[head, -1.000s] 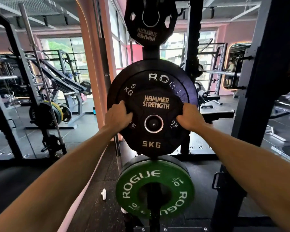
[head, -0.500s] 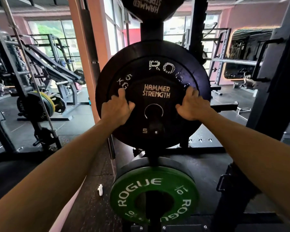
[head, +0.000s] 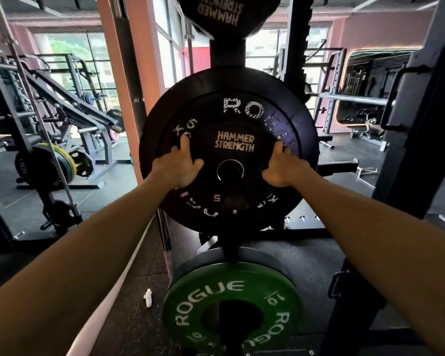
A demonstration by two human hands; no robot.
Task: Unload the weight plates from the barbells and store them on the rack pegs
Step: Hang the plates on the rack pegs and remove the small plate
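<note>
A small black 5 kg Hammer Strength plate [head: 234, 145] sits on the rack's middle peg [head: 233, 205], flat against a larger black Rogue plate [head: 242, 80] behind it. The peg's end sticks out through the small plate's hole. My left hand [head: 177, 168] presses on the plate's left side with the index finger straight up. My right hand [head: 280, 168] presses on its right side, fingers pointing up. On the peg below hangs a green 10 kg Rogue plate [head: 216, 289]. Another black Hammer Strength plate [head: 226, 14] hangs on the peg above.
A black rack upright [head: 421, 124] stands close on the right. A barbell [head: 36, 119] leans at the left, with a plate-loaded machine [head: 52, 168] behind it. An orange pillar [head: 129, 73] rises left of the pegs. A small white object [head: 147, 298] lies on the rubber floor.
The small plate has slid back along the peg, whose end now shows in front of it. My hands went from gripping its edges to pressing its face. The view has moved closer.
</note>
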